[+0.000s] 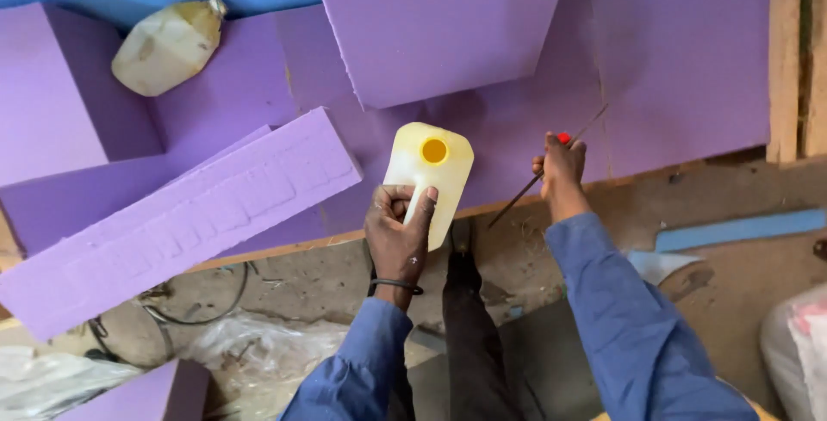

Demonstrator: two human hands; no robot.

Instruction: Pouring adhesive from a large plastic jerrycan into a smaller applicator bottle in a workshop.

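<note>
My left hand (398,227) grips the handle of a pale yellow plastic jug (431,171) with an open yellow neck, held upright at the near edge of the purple foam sheets (680,59). To its right, my right hand (560,167) is closed around a thin dark rod-like tool with a red grip (564,138); the tool (517,197) slants from upper right to lower left across the foam's edge. Both sleeves are blue.
A long purple foam strip (185,214) lies diagonally at left. Another worn plastic jug (168,46) lies on its side at upper left. A large purple foam block (431,21) sits above. Plastic wrap (250,352), cables and a blue strip (741,230) are on the dirt floor.
</note>
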